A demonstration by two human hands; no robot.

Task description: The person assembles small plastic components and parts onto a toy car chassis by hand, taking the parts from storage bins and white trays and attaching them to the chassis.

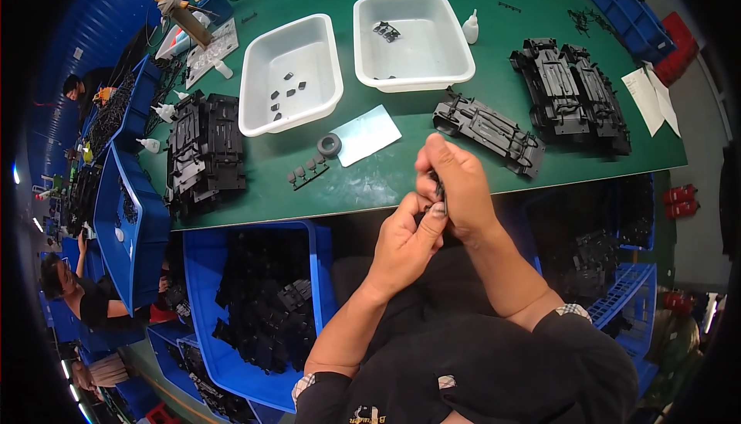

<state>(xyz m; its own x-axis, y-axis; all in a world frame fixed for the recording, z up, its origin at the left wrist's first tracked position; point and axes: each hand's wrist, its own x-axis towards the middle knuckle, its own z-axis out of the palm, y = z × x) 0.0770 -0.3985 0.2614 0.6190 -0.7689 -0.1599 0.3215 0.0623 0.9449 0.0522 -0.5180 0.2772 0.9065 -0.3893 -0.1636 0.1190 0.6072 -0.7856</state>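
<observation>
My left hand (407,242) and my right hand (461,184) meet just over the near edge of the green table. Both are closed on a small black plastic part (439,186), mostly hidden by the fingers; its exact kind does not show. Just beyond them lies a black plastic chassis (490,132), set at a slant. To the left are a small black tyre (329,144), a pale sheet (370,135) and a black sprue (309,171) bearing several small parts.
Two white trays (249,119) (413,83) hold a few small black pieces. Stacked chassis stand at left (204,150) and right (567,88). A white glue bottle (471,28) is beside the right tray. Blue bins (318,269) with black parts sit below the table edge. Another person (93,293) works at far left.
</observation>
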